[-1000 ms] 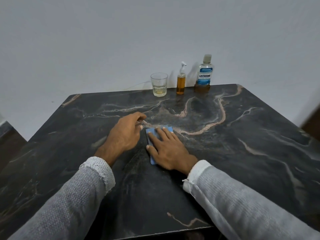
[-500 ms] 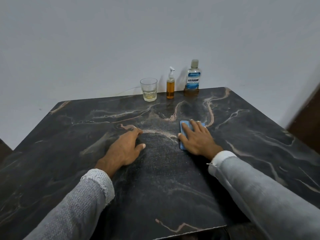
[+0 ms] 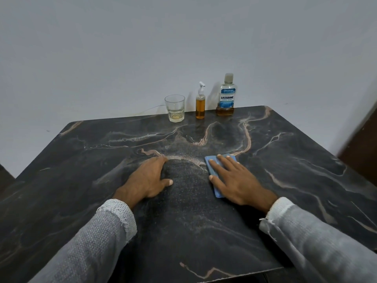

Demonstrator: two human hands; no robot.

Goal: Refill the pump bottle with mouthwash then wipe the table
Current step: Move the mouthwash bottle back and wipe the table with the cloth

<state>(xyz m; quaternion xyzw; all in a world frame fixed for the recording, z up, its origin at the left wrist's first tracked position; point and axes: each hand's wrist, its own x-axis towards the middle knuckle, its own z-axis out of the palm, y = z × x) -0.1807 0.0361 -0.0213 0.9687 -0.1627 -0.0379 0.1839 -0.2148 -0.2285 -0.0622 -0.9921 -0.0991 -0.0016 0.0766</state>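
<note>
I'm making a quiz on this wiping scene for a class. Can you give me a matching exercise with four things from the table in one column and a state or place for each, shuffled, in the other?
Things:
1. blue cloth
2. glass
3. pump bottle
4. mouthwash bottle

States or places:
A. stands between the two other containers at the table's far edge
B. lies flat under the right hand
C. capped, with only a little amber liquid at the bottom
D. open-topped, with a little pale liquid at the bottom

Pairs: 1-B, 2-D, 3-A, 4-C
</note>
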